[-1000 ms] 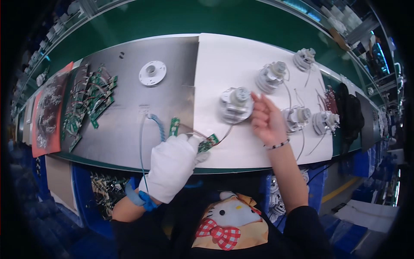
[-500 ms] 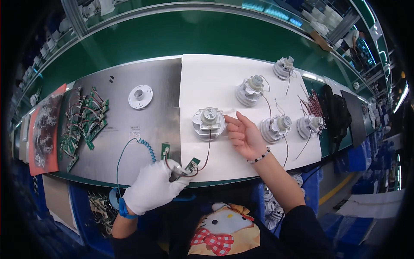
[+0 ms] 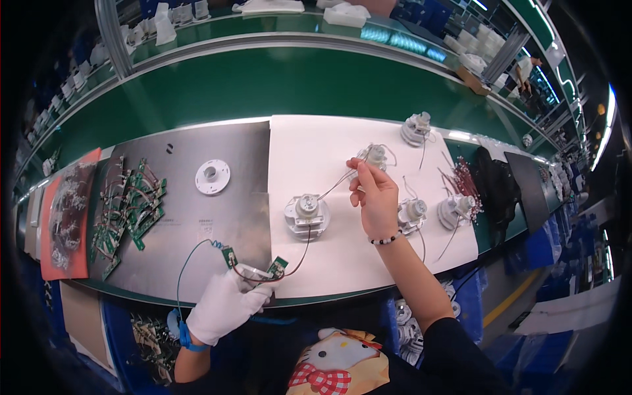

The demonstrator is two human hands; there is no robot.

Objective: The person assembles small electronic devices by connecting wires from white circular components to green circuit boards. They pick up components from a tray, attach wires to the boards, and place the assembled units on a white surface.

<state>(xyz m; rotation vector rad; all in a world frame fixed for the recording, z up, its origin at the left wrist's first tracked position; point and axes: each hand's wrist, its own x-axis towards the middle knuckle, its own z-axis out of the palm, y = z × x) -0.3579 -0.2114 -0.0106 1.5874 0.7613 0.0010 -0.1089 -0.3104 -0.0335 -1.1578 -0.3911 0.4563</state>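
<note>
My left hand, in a white glove with a blue wrist strap, is closed at the table's front edge. Two small green circuit boards, one on the left and one on the right, stick out of its grip, with a greyish thing between them that I cannot make out. A dark red wire runs from there to a round white motor-like unit on the white sheet. My bare right hand, wearing a beaded bracelet, pinches thin pale wires that rise from this unit. Its fingertips are in front of another such unit.
More white units stand to the right, at the back, middle and far right. Reddish wires lie beyond them. On the metal plate are a white disc and several wired circuit boards. An orange bag lies far left.
My right hand has moved up from beside the nearest unit and now pinches its pale wires, drawn out to the upper right. The left hand keeps its hold; the whole view has shifted slightly.
</note>
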